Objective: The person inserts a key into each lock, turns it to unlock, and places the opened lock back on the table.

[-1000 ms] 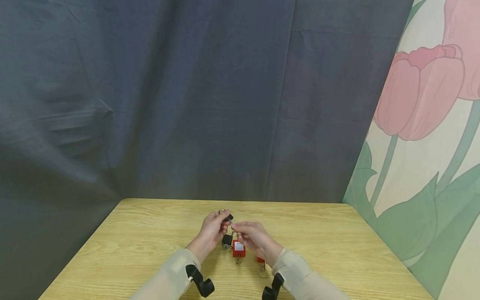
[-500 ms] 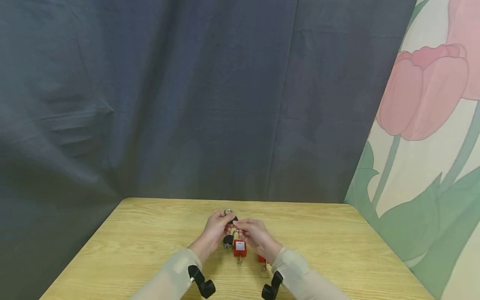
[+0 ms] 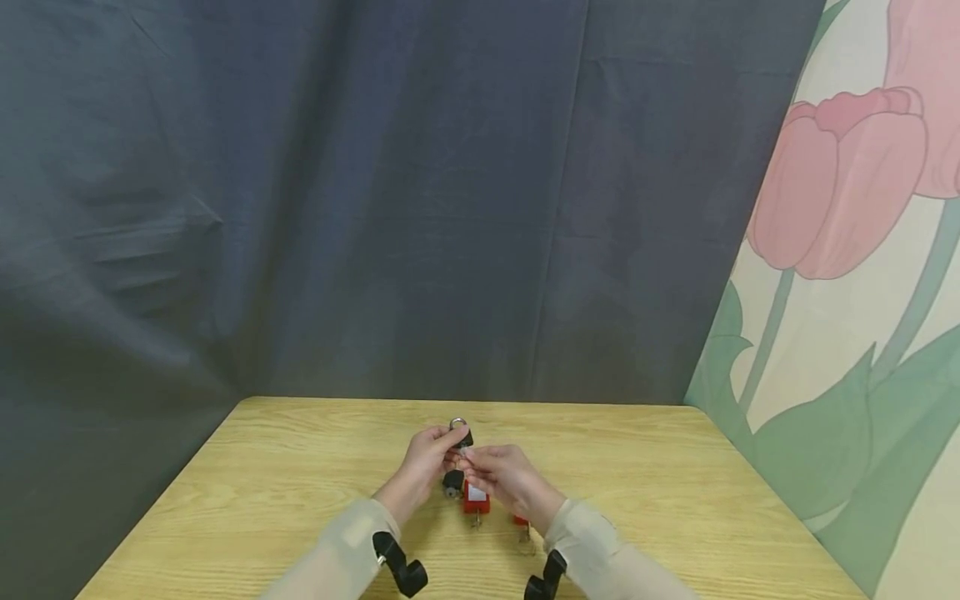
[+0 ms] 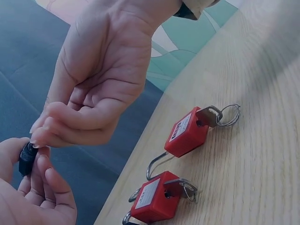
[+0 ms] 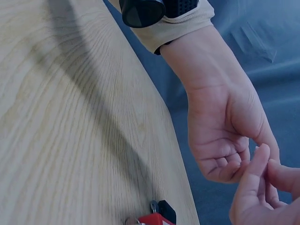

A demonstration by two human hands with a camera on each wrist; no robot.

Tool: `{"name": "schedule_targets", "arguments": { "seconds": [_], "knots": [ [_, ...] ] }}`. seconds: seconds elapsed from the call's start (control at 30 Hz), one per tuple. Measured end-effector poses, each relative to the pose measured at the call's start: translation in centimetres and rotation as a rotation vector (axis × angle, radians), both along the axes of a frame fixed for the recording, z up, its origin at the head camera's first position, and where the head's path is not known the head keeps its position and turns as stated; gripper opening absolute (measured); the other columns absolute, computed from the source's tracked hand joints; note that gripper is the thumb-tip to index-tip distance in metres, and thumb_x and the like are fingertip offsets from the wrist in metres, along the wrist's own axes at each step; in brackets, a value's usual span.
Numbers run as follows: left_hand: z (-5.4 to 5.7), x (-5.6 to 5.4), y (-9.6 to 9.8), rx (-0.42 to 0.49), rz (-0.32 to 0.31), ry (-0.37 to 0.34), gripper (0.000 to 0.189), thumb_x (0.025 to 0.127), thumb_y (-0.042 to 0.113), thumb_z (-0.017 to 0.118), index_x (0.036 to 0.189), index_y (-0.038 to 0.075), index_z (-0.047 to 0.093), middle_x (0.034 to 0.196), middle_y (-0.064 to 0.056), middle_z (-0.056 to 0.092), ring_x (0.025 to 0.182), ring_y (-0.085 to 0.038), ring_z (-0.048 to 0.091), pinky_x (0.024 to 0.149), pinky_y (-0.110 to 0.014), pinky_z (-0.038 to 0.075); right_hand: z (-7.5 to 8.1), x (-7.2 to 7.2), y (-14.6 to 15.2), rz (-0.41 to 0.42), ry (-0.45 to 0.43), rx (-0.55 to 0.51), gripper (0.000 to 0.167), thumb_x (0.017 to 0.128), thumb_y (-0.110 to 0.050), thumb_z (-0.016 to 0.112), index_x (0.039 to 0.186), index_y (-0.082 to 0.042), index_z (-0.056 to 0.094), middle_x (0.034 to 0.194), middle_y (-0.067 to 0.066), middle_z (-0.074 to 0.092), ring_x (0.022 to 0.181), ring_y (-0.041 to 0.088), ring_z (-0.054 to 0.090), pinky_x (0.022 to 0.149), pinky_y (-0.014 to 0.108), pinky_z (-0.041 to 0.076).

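Note:
My left hand [image 3: 424,458] grips a small black padlock [image 3: 467,437], its silver shackle pointing up and away. At the lock's near end, the thumb and fingertips of my right hand [image 3: 512,479] pinch a small key, mostly covered by the fingers. The left wrist view shows the right fingertips right at the end of the black padlock [image 4: 27,159]. Both hands are raised above the table. Below them lie another black padlock [image 3: 453,481] and a red padlock [image 3: 476,497] with a key in it. A second red padlock [image 3: 521,521], also keyed, lies partly behind my right wrist.
The wooden table [image 3: 300,483] reaches back to a dark curtain [image 3: 420,208]. A wall painted with tulips [image 3: 840,333] stands at the right. Key rings hang from the red padlocks [image 4: 187,131] on the table, and their shackles point away from me.
The held padlock has turned so its shackle stands up in view. My right fingertips have moved in against its near end and shifted slightly. The padlocks on the table have not moved.

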State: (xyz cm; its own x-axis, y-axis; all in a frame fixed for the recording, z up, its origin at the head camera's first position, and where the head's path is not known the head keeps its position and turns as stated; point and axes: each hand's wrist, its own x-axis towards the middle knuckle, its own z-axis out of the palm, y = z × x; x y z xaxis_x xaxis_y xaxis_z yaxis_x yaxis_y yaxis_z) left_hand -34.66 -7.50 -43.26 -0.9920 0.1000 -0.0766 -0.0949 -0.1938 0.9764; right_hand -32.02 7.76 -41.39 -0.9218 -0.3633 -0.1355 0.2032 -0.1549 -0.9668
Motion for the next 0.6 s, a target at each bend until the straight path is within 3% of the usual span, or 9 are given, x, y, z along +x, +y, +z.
{"name": "schedule_targets", "arguments": {
  "seconds": [0.3,0.43,0.6],
  "knots": [
    [0.26,-0.17,0.26,0.050,-0.025,-0.004,0.024,0.091,0.028,0.069,0.088,0.005,0.062,0.065,0.005,0.058,0.060,-0.005,0.052,0.059,-0.018,0.046,-0.25,0.10,-0.64,-0.081,0.049,-0.027,0.028,0.098,-0.002,0.051,0.114,0.021,0.053,0.077,-0.002,0.067,0.069,0.002,0.062,0.067,0.014,0.053],
    [0.88,0.18,0.23,0.094,-0.039,-0.025,0.020,0.092,0.025,0.067,0.086,0.006,0.063,0.065,0.005,0.057,0.059,-0.005,0.051,0.058,-0.018,0.045,-0.30,0.18,-0.73,-0.102,0.062,-0.032,0.028,0.098,-0.002,0.051,0.113,0.021,0.053,0.077,-0.002,0.066,0.069,0.002,0.060,0.066,0.013,0.052],
    [0.28,-0.21,0.16,0.116,-0.034,-0.041,0.019,0.090,0.025,0.069,0.081,0.009,0.063,0.062,0.006,0.057,0.056,-0.003,0.051,0.055,-0.015,0.045,-0.17,0.58,-0.78,-0.099,0.042,-0.049,0.032,0.099,-0.006,0.053,0.117,0.020,0.052,0.080,-0.002,0.066,0.072,0.002,0.060,0.068,0.012,0.051]
  ]
}}
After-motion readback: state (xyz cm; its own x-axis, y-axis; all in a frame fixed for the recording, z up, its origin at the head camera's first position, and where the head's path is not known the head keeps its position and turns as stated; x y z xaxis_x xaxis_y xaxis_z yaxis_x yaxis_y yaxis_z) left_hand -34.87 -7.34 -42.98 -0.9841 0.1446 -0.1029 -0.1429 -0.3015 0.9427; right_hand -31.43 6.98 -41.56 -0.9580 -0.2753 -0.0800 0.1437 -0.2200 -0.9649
